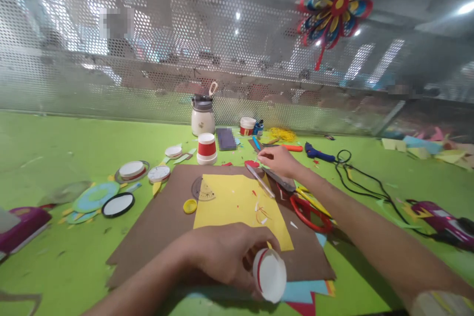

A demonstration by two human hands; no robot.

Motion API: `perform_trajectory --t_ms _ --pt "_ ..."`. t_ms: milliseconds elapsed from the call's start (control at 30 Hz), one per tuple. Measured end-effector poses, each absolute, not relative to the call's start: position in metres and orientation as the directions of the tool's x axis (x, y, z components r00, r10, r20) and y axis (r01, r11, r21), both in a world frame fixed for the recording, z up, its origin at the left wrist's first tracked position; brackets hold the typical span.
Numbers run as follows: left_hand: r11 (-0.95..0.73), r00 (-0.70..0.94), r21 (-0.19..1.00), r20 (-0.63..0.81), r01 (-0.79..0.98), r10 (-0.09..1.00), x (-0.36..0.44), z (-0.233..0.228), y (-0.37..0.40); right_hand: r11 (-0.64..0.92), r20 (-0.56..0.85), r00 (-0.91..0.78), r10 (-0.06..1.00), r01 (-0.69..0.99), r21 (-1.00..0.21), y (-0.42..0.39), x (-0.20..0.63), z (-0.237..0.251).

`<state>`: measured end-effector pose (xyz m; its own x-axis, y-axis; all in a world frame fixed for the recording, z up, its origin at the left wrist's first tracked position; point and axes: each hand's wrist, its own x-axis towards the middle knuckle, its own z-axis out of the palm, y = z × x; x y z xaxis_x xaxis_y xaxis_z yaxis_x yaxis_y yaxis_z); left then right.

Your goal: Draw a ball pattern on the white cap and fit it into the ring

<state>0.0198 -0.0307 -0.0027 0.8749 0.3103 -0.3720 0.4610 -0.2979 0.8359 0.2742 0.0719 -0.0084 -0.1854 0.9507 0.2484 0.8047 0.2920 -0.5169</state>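
Observation:
My left hand (237, 254) is wrapped round a small white cup (272, 276) with a red band, tilted so its open mouth faces me. It is over the near edge of the brown board (159, 227). Further out, my right hand (279, 160) has its fingers pressed together above the board's far right corner; whatever they pinch, if anything, is too small to make out. Close by it are a scrap of red paper (252, 163), a silvery pen-like tool (259, 180) and red-handled scissors (311, 215). A yellow sheet (229, 212) lies on the board with thin paper scraps on it.
On the green table (66, 148) are a clear protractor (203, 189), a yellow ring (190, 206), a red-and-white cup stack (206, 149) and a white jar (203, 121). A blue glue gun (319, 153) with a black cord lies right, a purple tool (440, 219) nearer. Perforated metal panels rise behind.

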Motion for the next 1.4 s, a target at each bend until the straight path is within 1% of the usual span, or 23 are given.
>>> perform_trajectory --t_ms 100,233,333,467,600,700,900,1033,1200,1400 --pt "-0.353 0.874 0.807 -0.382 0.473 0.299 0.022 0.001 -0.028 0.316 0.278 -0.193 0.941 0.796 -0.516 0.067 0.277 -0.003" --pt "-0.329 0.86 0.802 -0.408 0.498 0.307 0.023 0.0 -0.027 0.249 0.307 -0.095 0.947 0.82 -0.515 0.077 0.304 0.008" --pt "-0.331 0.852 0.795 -0.407 0.508 0.328 0.022 0.0 -0.028 0.16 0.28 -0.01 0.96 0.839 -0.521 0.084 0.33 0.01" --pt "-0.355 0.857 0.786 -0.415 0.507 0.306 0.022 0.004 -0.03 0.108 0.221 0.017 0.975 0.835 -0.539 0.078 0.343 -0.003" --pt "-0.412 0.856 0.754 -0.41 0.512 0.314 0.02 0.007 -0.032 0.168 0.203 -0.064 0.977 0.815 -0.554 0.068 0.325 -0.014" --pt "-0.394 0.86 0.771 -0.393 0.501 0.324 0.019 0.003 -0.032 0.241 0.22 -0.138 0.966 0.789 -0.564 0.075 0.29 -0.008" --pt "-0.308 0.878 0.832 -0.378 0.461 0.293 0.021 -0.011 -0.027 0.432 0.339 -0.276 0.9 0.677 -0.596 0.135 0.177 0.018" --pt "-0.328 0.888 0.832 -0.37 0.447 0.272 0.023 -0.014 -0.022 0.483 0.353 -0.33 0.875 0.613 -0.625 0.163 0.127 0.008" --pt "-0.39 0.897 0.814 -0.339 0.43 0.282 0.022 -0.018 -0.02 0.486 0.376 -0.308 0.874 0.555 -0.675 0.175 0.129 -0.013" --pt "-0.345 0.9 0.84 -0.334 0.419 0.279 0.022 -0.02 -0.023 0.46 0.414 -0.208 0.886 0.507 -0.729 0.202 0.159 0.006"
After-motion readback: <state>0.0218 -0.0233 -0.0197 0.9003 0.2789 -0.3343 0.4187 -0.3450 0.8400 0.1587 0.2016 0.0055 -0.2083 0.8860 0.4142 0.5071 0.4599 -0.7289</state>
